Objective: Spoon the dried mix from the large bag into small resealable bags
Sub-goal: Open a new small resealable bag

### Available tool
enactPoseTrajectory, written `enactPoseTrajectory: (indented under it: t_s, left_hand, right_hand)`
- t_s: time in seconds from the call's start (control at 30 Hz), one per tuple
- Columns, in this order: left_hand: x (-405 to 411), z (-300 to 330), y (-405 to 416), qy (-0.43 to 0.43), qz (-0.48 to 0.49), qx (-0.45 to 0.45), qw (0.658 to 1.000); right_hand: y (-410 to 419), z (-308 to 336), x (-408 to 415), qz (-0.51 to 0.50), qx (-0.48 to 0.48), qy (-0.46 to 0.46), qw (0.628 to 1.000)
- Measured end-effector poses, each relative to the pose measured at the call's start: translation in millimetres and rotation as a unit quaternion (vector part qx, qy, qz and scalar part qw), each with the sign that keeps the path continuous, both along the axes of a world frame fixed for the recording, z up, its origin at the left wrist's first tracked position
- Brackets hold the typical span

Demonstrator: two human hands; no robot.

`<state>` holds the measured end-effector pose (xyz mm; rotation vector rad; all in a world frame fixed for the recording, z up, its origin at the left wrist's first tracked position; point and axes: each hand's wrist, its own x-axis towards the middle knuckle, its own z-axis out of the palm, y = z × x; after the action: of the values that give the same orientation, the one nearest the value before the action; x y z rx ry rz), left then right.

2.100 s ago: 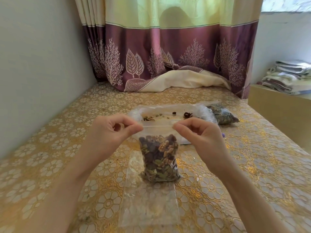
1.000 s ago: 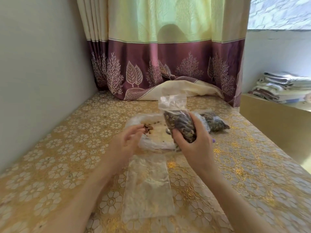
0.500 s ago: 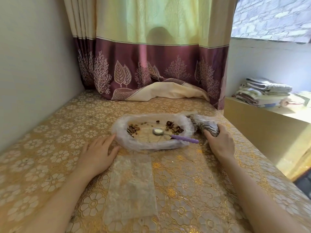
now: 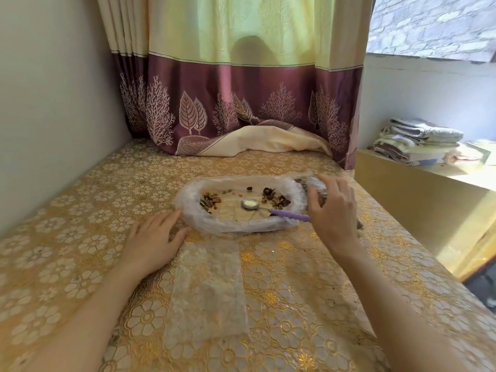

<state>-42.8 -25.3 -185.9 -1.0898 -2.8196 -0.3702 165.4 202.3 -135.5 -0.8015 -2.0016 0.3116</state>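
The large clear bag (image 4: 188,208) lies rolled open on the table, holding a few scraps of dried mix (image 4: 210,200). A spoon (image 4: 271,208) with a purple handle rests inside it, bowl to the left. My right hand (image 4: 332,210) hovers with relaxed fingers just right of the handle's end, holding nothing. Behind it, filled small bags (image 4: 312,182) lie partly hidden. My left hand (image 4: 153,242) rests flat on the table beside the large bag's left rim. Empty small bags (image 4: 206,294) lie flat in front of me.
The table wears a gold flowered cloth (image 4: 80,237). A wall runs along its left side. A purple and yellow curtain (image 4: 241,103) hangs at the back. To the right stands a low shelf (image 4: 429,183) with folded towels (image 4: 418,140).
My right hand carried the filled small bag to the right of the large bag, let it go, and now lifts toward the spoon handle. My left hand settled flat on the table.
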Motion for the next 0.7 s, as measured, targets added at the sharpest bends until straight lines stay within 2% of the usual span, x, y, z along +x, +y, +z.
enactPoseTrajectory:
  t_s: [0.07, 0.17, 0.3, 0.37, 0.43, 0.53, 0.6, 0.7]
  left_hand:
    - [0.4, 0.8, -0.4, 0.0, -0.004, 0.002, 1.0]
    - [0.9, 0.9, -2.2, -0.006, -0.011, 0.008, 1.0]
    - [-1.4, -0.7, -4.6, -0.017, -0.019, 0.041, 0.999]
    - [-1.5, -0.9, -4.5, -0.02, -0.022, 0.058, 0.998]
    - [0.3, 2.2, -2.3, -0.016, -0.029, 0.105, 0.994]
    - [10.5, 10.3, 0.6, -0.021, -0.052, 0.231, 0.971]
    - [19.7, 17.3, 1.6, -0.018, -0.089, 0.262, 0.961]
    - [35.3, 26.2, 3.3, -0.129, -0.131, 0.284, 0.941]
  right_hand:
    - [-31.5, 3.8, -8.6, 0.109, 0.027, 0.005, 0.994]
    - [-68.6, -6.1, -23.4, 0.268, -0.028, -0.124, 0.955]
    - [-82.0, -29.0, -40.2, 0.256, -0.012, -0.286, 0.923]
    - [-79.6, -36.4, -42.8, 0.246, 0.024, -0.325, 0.913]
    - [-77.3, -39.7, -43.6, 0.254, 0.039, -0.317, 0.913]
    - [-76.7, -42.1, -44.8, 0.285, 0.002, -0.258, 0.923]
    - [-76.9, -41.3, -45.2, 0.302, -0.038, -0.2, 0.931]
    - [-76.6, -38.3, -43.1, 0.302, -0.137, -0.049, 0.942]
